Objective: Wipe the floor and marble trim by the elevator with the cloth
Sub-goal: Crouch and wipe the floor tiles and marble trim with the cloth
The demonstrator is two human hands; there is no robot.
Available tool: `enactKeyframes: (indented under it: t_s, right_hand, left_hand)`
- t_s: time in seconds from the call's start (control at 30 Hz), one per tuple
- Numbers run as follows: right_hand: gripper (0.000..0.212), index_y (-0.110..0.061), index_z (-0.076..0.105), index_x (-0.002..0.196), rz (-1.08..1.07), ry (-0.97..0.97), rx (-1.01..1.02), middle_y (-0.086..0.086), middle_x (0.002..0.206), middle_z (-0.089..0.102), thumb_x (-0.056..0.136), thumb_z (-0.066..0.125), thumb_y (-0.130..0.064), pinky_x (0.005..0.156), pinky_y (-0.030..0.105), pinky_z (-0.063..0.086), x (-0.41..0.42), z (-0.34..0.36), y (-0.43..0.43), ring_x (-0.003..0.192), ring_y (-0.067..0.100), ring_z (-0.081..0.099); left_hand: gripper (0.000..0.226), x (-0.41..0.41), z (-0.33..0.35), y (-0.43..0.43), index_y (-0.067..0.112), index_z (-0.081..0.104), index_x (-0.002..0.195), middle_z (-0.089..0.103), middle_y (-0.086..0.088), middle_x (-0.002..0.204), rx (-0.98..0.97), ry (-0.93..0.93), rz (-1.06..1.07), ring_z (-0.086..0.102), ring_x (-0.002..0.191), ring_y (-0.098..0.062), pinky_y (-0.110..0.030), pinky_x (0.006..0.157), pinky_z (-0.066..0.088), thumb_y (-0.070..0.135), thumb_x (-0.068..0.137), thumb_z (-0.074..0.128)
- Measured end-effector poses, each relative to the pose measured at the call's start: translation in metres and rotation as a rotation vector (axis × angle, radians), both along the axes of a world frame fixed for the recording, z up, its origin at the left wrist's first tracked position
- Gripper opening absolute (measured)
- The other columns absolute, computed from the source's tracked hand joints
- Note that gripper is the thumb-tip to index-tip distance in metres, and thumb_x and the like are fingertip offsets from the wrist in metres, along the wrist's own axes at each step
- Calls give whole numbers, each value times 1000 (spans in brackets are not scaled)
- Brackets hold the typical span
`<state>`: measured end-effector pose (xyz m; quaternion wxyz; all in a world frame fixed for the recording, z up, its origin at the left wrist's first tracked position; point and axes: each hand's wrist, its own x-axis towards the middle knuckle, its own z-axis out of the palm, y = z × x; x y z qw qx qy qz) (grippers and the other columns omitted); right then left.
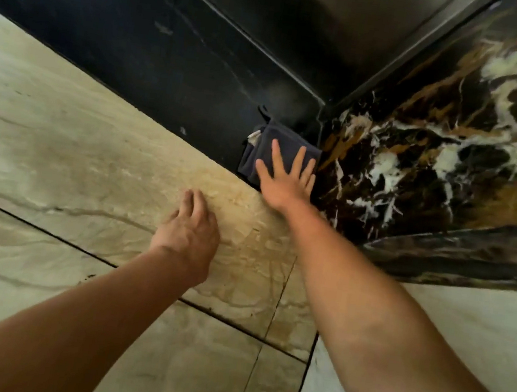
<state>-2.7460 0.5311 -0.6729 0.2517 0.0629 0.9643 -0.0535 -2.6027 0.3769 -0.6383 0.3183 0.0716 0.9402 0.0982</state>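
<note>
A dark grey folded cloth [262,145] lies on the black stone strip [157,58] in the corner where it meets the brown, white-veined marble trim [440,148]. My right hand [286,176] presses flat on the cloth, fingers spread, beside the marble trim. My left hand [190,232] rests palm down on the beige floor tile [59,134], fingers together, holding nothing. A pale tag shows at the cloth's left edge.
The metal elevator door [342,18] and its frame stand behind the black strip. A dark marble ledge [461,254] juts out at right, with a white wall [465,324] below it. Dark grout lines cross the beige tiles.
</note>
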Motion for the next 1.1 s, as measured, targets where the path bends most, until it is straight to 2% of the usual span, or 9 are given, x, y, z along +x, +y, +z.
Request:
enactKeyframes:
  t_s: [0.07, 0.17, 0.27, 0.37, 0.47, 0.6, 0.77, 0.97, 1.1]
  right_hand:
    - [64, -55, -7, 148, 66, 84, -11, 3, 163, -25, 90, 17, -72, 122, 49, -10, 58, -6, 10, 149, 32, -24]
    - [61, -54, -4, 149, 172, 156, -25, 5, 164, -21, 94, 17, -68, 121, 47, -9, 154, -6, 26, 149, 32, -22]
    - [58, -53, -4, 149, 204, 184, 14, 5, 165, -17, 96, 16, -65, 121, 48, -7, 219, -4, 46, 150, 32, -20]
    - [59, -50, -4, 150, 156, 203, 87, 8, 166, -13, 96, 15, -63, 123, 50, -5, 240, -7, 71, 151, 34, -16]
    - [65, -35, 0, 155, 9, 212, 203, 19, 165, -4, 96, 16, -59, 123, 49, -1, 252, -7, 87, 151, 40, -5]
    - [71, -21, 4, 156, -173, 182, 132, 26, 163, 1, 97, 18, -56, 123, 50, 0, 269, -11, 66, 151, 42, -2]
    - [69, -14, 30, 152, -202, 302, 74, 30, 156, 26, 95, 31, -53, 119, 57, 23, 343, -16, 55, 145, 48, 22]
    - [70, -21, 15, 156, -242, 260, 36, 24, 163, 12, 96, 30, -54, 122, 51, 12, 436, -11, 32, 151, 41, 8]
    - [69, -22, 11, 156, -287, 220, 31, 23, 163, 11, 98, 31, -53, 122, 52, 12, 488, -4, 16, 151, 40, 6]
  left_hand:
    - [81, 4, 4, 8, -1, 12, 150, -3, -27, 159, 13, 7, 51, -3, 148, -44, -47, 117, 24, 13, 85, 58]
    - [62, 24, 5, 17, 8, 35, 140, 21, -19, 149, 61, 132, 82, 21, 140, -39, -46, 109, 38, 10, 82, 59]
    - [57, 56, 4, 24, 12, 39, 137, 31, -16, 141, 59, 190, 5, 32, 131, -36, -44, 101, 43, 11, 82, 57]
    - [59, 87, -1, 32, 15, 35, 141, 24, -17, 150, 54, 180, -88, 26, 137, -36, -46, 107, 38, 14, 84, 53]
    - [71, 113, -5, 41, 14, 24, 147, 11, -15, 159, 63, 149, -182, 13, 146, -35, -48, 112, 32, 22, 84, 57]
    - [76, 136, -2, 56, 16, 17, 150, 1, -15, 163, 9, 87, -255, 4, 148, -38, -51, 115, 29, 22, 85, 55]
    - [78, 161, 1, 76, 8, 14, 152, 5, -19, 161, -30, 73, -304, 6, 147, -45, -53, 114, 30, 25, 87, 55]
    - [91, 198, 1, 84, 6, 8, 152, -2, -20, 162, 19, 59, -338, -1, 148, -44, -52, 117, 22, 39, 85, 60]
    - [91, 224, -2, 79, 7, 22, 148, 8, -20, 158, 13, 89, -441, 11, 144, -41, -49, 114, 28, 29, 75, 71]
